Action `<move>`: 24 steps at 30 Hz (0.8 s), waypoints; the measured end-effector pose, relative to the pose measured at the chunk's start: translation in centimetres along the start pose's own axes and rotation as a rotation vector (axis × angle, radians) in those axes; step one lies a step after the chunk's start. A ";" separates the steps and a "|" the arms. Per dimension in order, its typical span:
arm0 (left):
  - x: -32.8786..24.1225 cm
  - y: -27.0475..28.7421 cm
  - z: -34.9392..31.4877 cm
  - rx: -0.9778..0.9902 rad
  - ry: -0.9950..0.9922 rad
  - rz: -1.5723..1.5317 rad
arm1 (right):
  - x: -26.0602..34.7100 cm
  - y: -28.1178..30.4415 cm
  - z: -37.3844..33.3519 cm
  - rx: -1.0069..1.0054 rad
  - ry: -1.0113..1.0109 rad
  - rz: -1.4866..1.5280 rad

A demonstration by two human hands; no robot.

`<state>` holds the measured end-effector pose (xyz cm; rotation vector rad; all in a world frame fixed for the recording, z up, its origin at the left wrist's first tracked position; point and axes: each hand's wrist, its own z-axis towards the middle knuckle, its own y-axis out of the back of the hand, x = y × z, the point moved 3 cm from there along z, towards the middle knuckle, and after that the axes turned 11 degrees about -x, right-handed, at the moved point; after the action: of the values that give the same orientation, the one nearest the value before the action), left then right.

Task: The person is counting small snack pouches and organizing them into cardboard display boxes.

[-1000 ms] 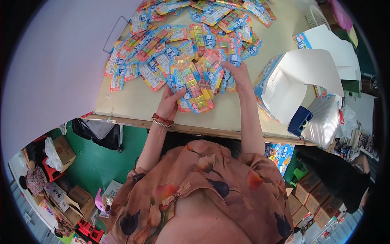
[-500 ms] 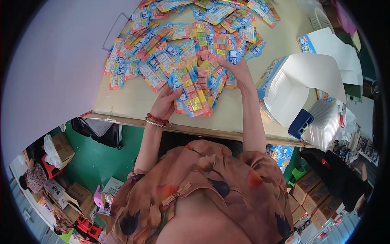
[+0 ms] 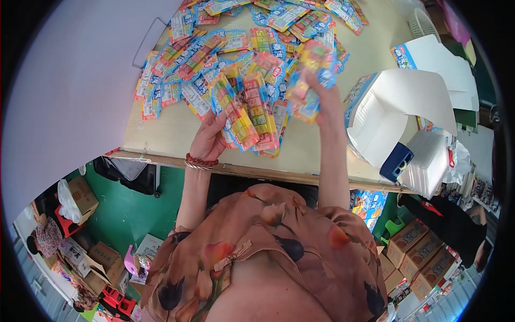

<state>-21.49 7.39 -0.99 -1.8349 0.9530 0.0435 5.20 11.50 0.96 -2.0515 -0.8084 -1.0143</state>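
Observation:
My left hand (image 3: pixel 208 140), with a red beaded bracelet at the wrist, grips a fanned bunch of candy blister packs (image 3: pixel 234 119) near the table's front edge. Rows of yellow, green and pink cubes show through their clear fronts. My right hand (image 3: pixel 328 100) is closed on another candy blister pack (image 3: pixel 303 102), raised to the right and smeared by motion; whether it is one pack or more I cannot tell. Beyond both hands, a loose heap of the same packs (image 3: pixel 201 56) spreads over the pale table, some face up, some showing white printed backs.
An opened white display box (image 3: pixel 399 96) stands at the right of the table, beside clear plastic trays (image 3: pixel 426 166) and a dark blue piece (image 3: pixel 397 162). A white basket (image 3: pixel 424 26) is at the far right. Cartons (image 3: pixel 418 252) and a person in black (image 3: pixel 456 228) are behind right.
My right hand has lifted pack material off the heap and moved slightly right and nearer. In my left hand the packs have fanned apart and shifted a little left.

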 end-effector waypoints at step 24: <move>5.5 -1.2 0.9 -0.179 -0.026 0.258 | -6.5 -1.5 -3.7 -0.441 0.235 0.187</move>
<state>-16.65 5.12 -2.87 -1.8561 1.1945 0.3198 -0.71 7.94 -2.33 -2.2573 -0.2795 -1.3852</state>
